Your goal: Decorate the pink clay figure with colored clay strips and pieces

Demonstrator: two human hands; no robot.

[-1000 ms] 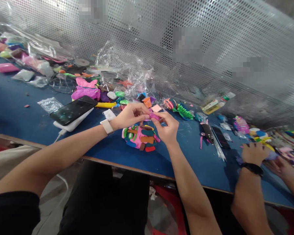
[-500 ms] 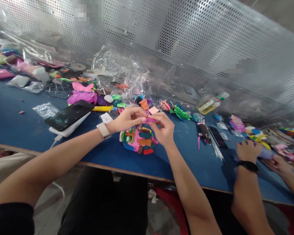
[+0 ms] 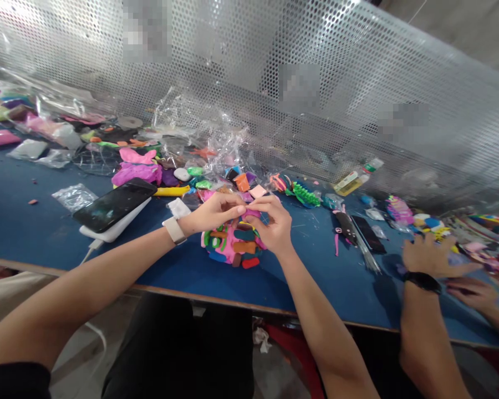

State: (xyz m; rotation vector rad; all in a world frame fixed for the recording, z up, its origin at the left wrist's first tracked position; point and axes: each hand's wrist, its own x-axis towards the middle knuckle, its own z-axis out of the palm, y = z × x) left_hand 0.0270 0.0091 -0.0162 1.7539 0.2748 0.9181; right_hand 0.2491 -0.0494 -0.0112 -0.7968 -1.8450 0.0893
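Between my fingertips is a small piece of pink-purple modelling clay [image 3: 253,213]. My left hand [image 3: 216,213] pinches its left side with thumb and fingers. From the right, my right hand [image 3: 274,221] closes thumb and forefinger on the same piece. Just below both hands a pink clay model [image 3: 233,246] sits on the blue table [image 3: 170,269]. Green, brown, blue and red clay patches cover it, and my hands hide part of its top.
A phone [image 3: 115,205] rests on a white charging stand to the left. Clay pieces and clear plastic bags [image 3: 203,133] line the back by the perforated metal panel [image 3: 241,66]. A bottle [image 3: 360,176] leans there. At right a co-worker's hand [image 3: 428,256] is over the table.
My hands keep hold of the clay piece, which has turned slightly and sits a little lower. The co-worker's fingers have spread, and their other hand has shifted. The view has tilted a little.
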